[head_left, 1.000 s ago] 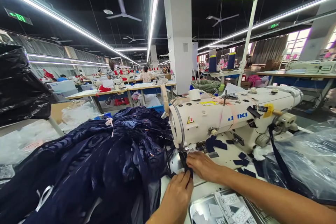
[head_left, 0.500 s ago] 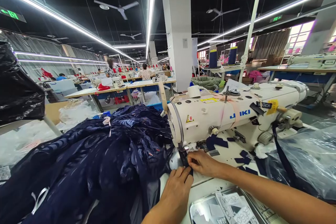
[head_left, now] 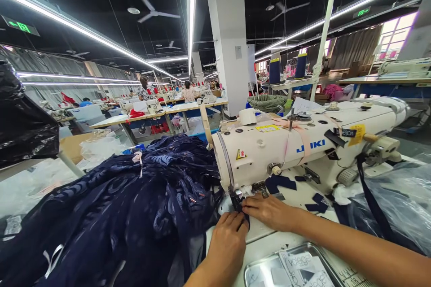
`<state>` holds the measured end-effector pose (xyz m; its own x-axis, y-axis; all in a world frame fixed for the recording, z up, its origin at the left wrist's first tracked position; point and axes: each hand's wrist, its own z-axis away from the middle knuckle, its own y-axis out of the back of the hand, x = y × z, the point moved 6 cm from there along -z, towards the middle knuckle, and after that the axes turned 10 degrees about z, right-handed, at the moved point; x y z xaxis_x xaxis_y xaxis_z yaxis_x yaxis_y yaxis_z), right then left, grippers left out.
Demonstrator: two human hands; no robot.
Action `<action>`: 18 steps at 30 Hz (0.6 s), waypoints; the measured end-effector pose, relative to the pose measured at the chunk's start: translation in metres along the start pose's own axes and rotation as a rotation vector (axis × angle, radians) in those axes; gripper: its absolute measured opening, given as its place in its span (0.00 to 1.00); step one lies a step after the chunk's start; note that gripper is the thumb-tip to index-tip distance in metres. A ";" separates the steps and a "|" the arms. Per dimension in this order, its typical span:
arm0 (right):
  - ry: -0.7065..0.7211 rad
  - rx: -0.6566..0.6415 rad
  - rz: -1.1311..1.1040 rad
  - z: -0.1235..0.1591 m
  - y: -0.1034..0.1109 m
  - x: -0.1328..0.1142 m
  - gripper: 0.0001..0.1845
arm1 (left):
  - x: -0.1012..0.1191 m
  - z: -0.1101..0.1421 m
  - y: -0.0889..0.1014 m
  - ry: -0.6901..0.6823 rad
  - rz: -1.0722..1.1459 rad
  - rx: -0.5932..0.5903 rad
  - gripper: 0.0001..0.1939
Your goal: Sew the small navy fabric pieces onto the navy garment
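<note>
A white sewing machine [head_left: 266, 157] has its needle end over a small piece of dark navy fabric [head_left: 237, 202]. My left hand [head_left: 228, 244] is at the front of this piece, fingers together and curled on its near edge. From the right, my right hand [head_left: 274, 211] reaches in low, its fingertips pressed on the fabric beside the presser foot. The fingertips of both hands are partly hidden. A large heap of navy garments [head_left: 134, 206] lies to the left, up against the needle end.
A metal tray [head_left: 261, 273] with printed labels [head_left: 305, 267] sits in front of the machine. Navy scraps [head_left: 318, 204] lie on the bed behind my right hand. Clear plastic [head_left: 400, 193] is at the right, thread cones [head_left: 274, 71] behind. Other people work at far tables.
My right hand has gone from a tight pinch to straighter fingers laid lower by the presser foot. My left hand stays nearly in place. The view has shifted slightly.
</note>
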<state>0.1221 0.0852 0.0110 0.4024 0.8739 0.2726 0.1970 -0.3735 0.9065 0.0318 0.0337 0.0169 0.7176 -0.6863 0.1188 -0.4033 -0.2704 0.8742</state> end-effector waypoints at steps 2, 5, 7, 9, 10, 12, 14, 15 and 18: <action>-0.015 -0.003 0.006 -0.002 0.000 0.004 0.16 | -0.003 -0.002 -0.005 0.011 -0.013 0.002 0.17; -0.025 -0.012 0.016 -0.004 0.002 0.006 0.17 | -0.005 -0.004 -0.010 0.009 -0.037 0.026 0.17; -0.033 -0.023 0.020 -0.005 0.002 0.007 0.17 | -0.006 -0.004 -0.011 0.013 -0.052 0.042 0.17; -0.040 -0.025 0.023 -0.004 0.000 0.007 0.18 | -0.007 -0.004 -0.013 0.015 -0.060 0.047 0.17; -0.041 -0.024 0.023 -0.004 -0.001 0.007 0.18 | -0.007 -0.004 -0.014 0.012 -0.064 0.046 0.16; -0.046 -0.026 0.024 -0.003 -0.004 0.008 0.18 | -0.009 -0.005 -0.015 0.005 -0.080 0.043 0.16; -0.052 -0.035 0.023 -0.002 -0.008 0.008 0.19 | -0.010 -0.006 -0.017 0.004 -0.098 0.038 0.15; -0.055 -0.039 0.022 -0.002 -0.009 0.008 0.19 | -0.010 -0.006 -0.018 0.007 -0.106 0.035 0.15; -0.065 -0.044 0.024 -0.003 -0.008 0.008 0.19 | -0.012 -0.009 -0.018 0.020 -0.119 0.031 0.14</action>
<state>0.1214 0.0962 0.0063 0.4643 0.8421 0.2744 0.1473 -0.3789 0.9136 0.0353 0.0527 0.0035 0.7723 -0.6348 0.0247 -0.3321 -0.3704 0.8675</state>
